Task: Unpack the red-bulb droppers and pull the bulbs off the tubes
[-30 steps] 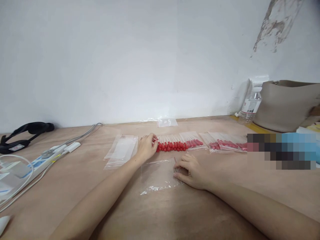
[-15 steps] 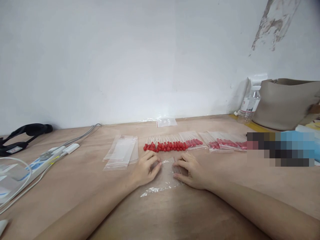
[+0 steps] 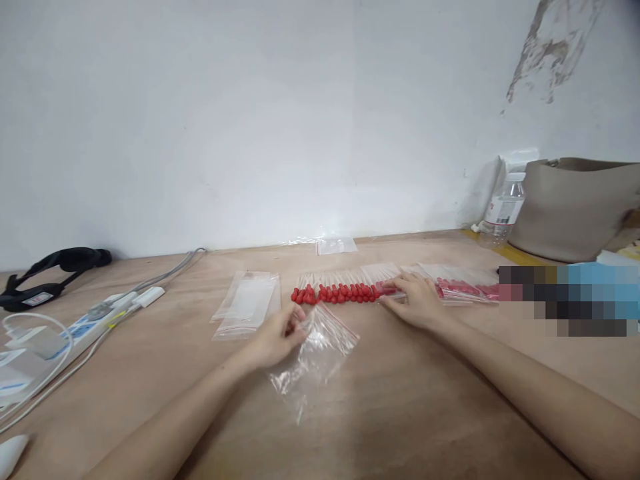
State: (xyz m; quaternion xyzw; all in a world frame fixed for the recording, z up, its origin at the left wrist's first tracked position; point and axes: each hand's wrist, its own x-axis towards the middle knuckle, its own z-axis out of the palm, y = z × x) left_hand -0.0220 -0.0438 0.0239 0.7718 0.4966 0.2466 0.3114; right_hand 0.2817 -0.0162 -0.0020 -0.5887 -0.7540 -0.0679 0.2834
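My left hand (image 3: 280, 335) pinches the upper left part of a large clear zip bag (image 3: 325, 337). The bag hangs tilted and crumpled over the front of the table, its red-lined zip edge toward the right. My right hand (image 3: 416, 299) lies over a small zip bag (image 3: 381, 272) of red-ended pieces, thumb and fingers apart around its lower end. Between the hands and a little farther back lies a row of red-bulbed pieces with thin pale stems (image 3: 345, 292). More filled zip bags (image 3: 463, 283) lie to the right, partly hidden by my right hand.
Flat zip bags (image 3: 250, 300) are stacked on the left. Another small bag (image 3: 337, 247) lies by the wall. A power strip (image 3: 83, 333) with cables and a black strap (image 3: 55, 267) are far left. A bottle (image 3: 505, 207) and a grey-brown container (image 3: 565, 207) stand back right.
My left hand has lifted the large bag's upper edge and drawn left. My right hand has let go of that bag and moved right and away to the small filled bag.
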